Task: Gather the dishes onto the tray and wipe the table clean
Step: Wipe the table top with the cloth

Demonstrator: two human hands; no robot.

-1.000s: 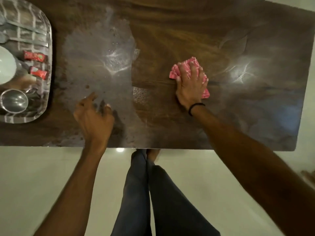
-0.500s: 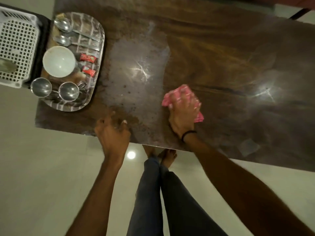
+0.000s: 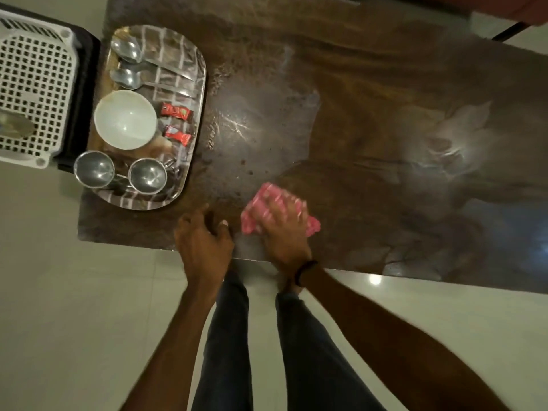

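My right hand [image 3: 284,229] presses a pink cloth [image 3: 261,203] flat on the dark wooden table [image 3: 370,114], close to the near edge. Just left of the cloth, my left hand [image 3: 204,235] rests on that edge with curled fingers and holds nothing. At the table's left end lies a steel tray [image 3: 195,72]. It carries a white bowl [image 3: 125,119], two spoons [image 3: 127,63], two steel cups [image 3: 121,173] and two red sachets [image 3: 176,123]. Crumbs and a dull smear [image 3: 246,149] lie between the tray and the cloth.
A white perforated crate [image 3: 32,84] on a black stand sits left of the table, beside the tray. My legs [image 3: 261,336] stand on the pale floor below the near edge. A dark chair leg [image 3: 510,29] shows at the far right.
My right hand has swept the cloth leftward and toward the near edge, closing on my left hand. The view has shifted so that the tray and crate show fully.
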